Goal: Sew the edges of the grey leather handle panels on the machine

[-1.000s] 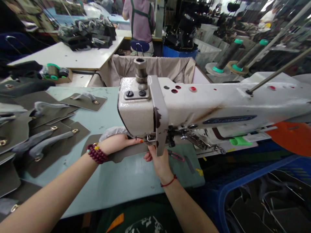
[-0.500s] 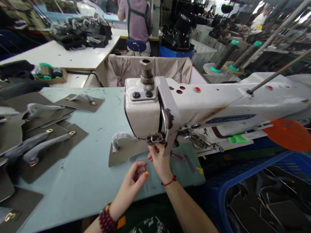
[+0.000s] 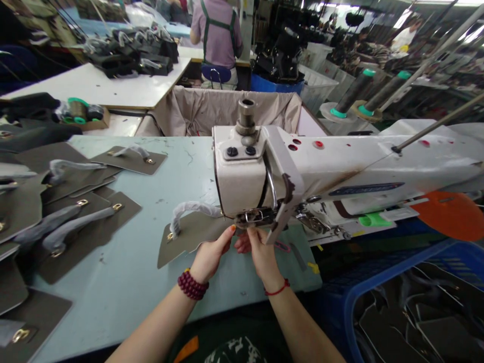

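A grey-brown bag panel (image 3: 192, 233) lies under the head of a white sewing machine (image 3: 242, 181). Its handle (image 3: 192, 206), wrapped in clear plastic, arches up at the panel's far side, with a gold-coloured ring at one end. My left hand (image 3: 212, 257) is closed on the panel's near edge, thumb on top, just left of the needle area. Close beside it, my right hand (image 3: 261, 251) pinches the edge below the presser foot, partly behind the machine's guard. The needle itself is hidden from me.
More panels with wrapped handles (image 3: 81, 227) are piled on the left of the pale green table (image 3: 128, 297). At the lower right stands a blue basket (image 3: 350, 307) holding several panels. Thread cones (image 3: 353, 93) rise behind the machine. A person (image 3: 221, 35) sits with their back to me.
My left hand has moved up and right from above the table onto the panel's edge. The panel has turned slightly and its outer end sits nearer to me. The view has shifted a little.
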Action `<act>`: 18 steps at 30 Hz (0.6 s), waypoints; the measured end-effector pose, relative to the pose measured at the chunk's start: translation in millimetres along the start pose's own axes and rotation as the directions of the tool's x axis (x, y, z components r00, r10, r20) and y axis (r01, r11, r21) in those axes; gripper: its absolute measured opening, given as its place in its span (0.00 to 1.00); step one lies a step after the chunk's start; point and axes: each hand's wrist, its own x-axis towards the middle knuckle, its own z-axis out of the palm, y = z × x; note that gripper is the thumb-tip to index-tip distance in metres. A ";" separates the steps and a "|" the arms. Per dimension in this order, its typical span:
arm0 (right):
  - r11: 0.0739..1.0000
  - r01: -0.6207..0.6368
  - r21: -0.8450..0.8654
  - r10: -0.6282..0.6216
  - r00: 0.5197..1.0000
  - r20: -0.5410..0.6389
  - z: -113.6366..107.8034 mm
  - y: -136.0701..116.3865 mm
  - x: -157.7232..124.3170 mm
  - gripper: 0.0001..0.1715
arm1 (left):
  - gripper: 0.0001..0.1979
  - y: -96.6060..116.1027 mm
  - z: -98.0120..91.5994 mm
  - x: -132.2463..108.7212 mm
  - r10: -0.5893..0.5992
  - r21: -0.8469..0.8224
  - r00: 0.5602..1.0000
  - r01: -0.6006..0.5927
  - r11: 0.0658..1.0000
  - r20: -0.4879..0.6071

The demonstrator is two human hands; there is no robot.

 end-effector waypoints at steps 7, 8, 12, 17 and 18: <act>0.998 -0.021 0.062 0.017 0.997 0.073 -1.9 -8.3 -6.3 0.20 | 0.22 -2.5 4.9 4.2 -0.116 -0.165 0.993 0.119 0.979 0.025; 0.998 -0.021 0.063 0.017 0.998 0.065 -1.0 -10.0 -6.5 0.20 | 0.22 -3.5 4.6 4.3 -0.114 -0.171 0.993 0.116 0.978 0.025; 0.997 -0.032 0.066 0.030 0.999 0.037 1.3 -11.9 -6.8 0.20 | 0.21 -3.1 2.5 2.7 -0.126 -0.146 0.992 0.126 0.981 0.014; 0.997 -0.020 0.070 0.020 1.000 0.007 3.2 -12.7 -4.6 0.20 | 0.19 -1.8 1.8 6.6 -0.122 -0.118 0.992 0.126 0.985 0.044; 0.997 -0.016 0.072 0.015 1.000 0.003 3.7 -13.6 -3.9 0.19 | 0.19 -1.8 2.0 8.2 -0.112 -0.121 0.992 0.117 0.986 0.052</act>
